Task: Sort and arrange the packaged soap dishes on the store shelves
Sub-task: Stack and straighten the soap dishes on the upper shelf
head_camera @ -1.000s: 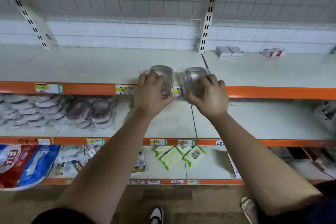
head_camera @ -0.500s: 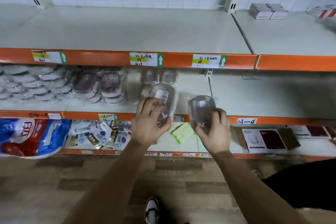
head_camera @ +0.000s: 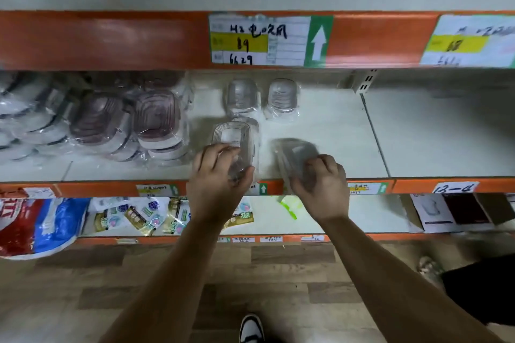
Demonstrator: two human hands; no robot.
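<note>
Middle shelf [head_camera: 334, 131], white board with an orange front lip, carries the soap dishes, each in its own clear plastic wrap. Whether anything lies inside the dishes cannot be told through the film. At 9 o'clock of the hands: a leaning row of purple-lidded dishes [head_camera: 156, 120], and beyond it, at the frame's left edge, a row of pale dishes [head_camera: 19, 120], overlapping like tiles. At 12 o'clock of the hands, near the back of the shelf: two clear dishes [head_camera: 242, 96] side by side, slightly apart, long axes running 12 to 6. Left hand [head_camera: 220, 178] grips the left-held dish [head_camera: 234, 139] by its near end, fingers curled over the top and thumb at its right side; the long axis runs 12 to 6, and the far end points to the back of the shelf, just short of the rear pair. Right hand [head_camera: 320, 189] grips the right-held dish [head_camera: 295, 156] by its near end; this dish is blurred, its long axis runs about 11 to 5, and the far end points toward 11. Whether either held dish touches the board cannot be told. Both sit over the front half of the shelf, near each other but apart. The upper shelf lip carries a handwritten price label [head_camera: 264, 40] at 12 o'clock. The lower shelf holds small packets [head_camera: 133, 214] at 8 o'clock.
</note>
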